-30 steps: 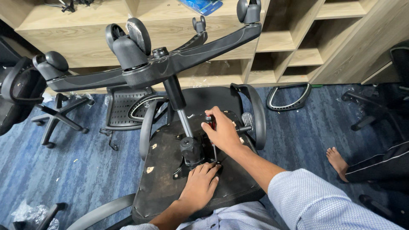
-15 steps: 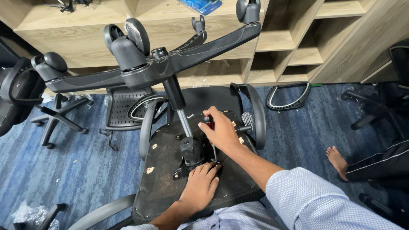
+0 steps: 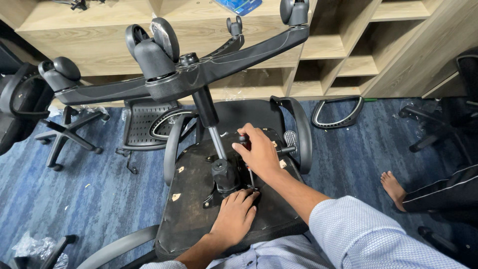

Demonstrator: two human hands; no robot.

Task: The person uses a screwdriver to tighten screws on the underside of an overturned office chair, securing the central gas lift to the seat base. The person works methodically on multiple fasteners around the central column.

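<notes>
Left hand (image 3: 233, 215): laid flat, fingers spread and gripping nothing, on the underside of the upturned seat pan (image 3: 191, 219), fingertips at the base of the screwdriver shaft, just beside the mechanism plate (image 3: 224, 187).
Right hand (image 3: 259, 152): closed around the dark handle of a screwdriver (image 3: 247, 162), which is held nearly upright, its thin shaft running down to the mechanism plate; the tip is hidden by the left fingertips.
Seat pan: an office chair lies upside down, the black, scuffed underside facing up, with pale chips scattered over it.
Gas lift cylinder (image 3: 211, 127): rises from the mechanism plate, tilted slightly left, silver below and black above.
Armrests (image 3: 301, 132): curved grey loops are seen on either side of the seat pan.
Five-star base (image 3: 184, 74): carried on top of the cylinder, its castors (image 3: 159, 42) pointing upward.
Right of the seat pan: a loose armrest loop (image 3: 338, 112) on the blue carpet (image 3: 89, 194); a bare foot (image 3: 393, 187) of another person.
Left of the seat pan: a second chair base (image 3: 67, 132) and a mesh backrest (image 3: 139, 127).
Behind the seat pan: wooden shelving (image 3: 348, 55).
</notes>
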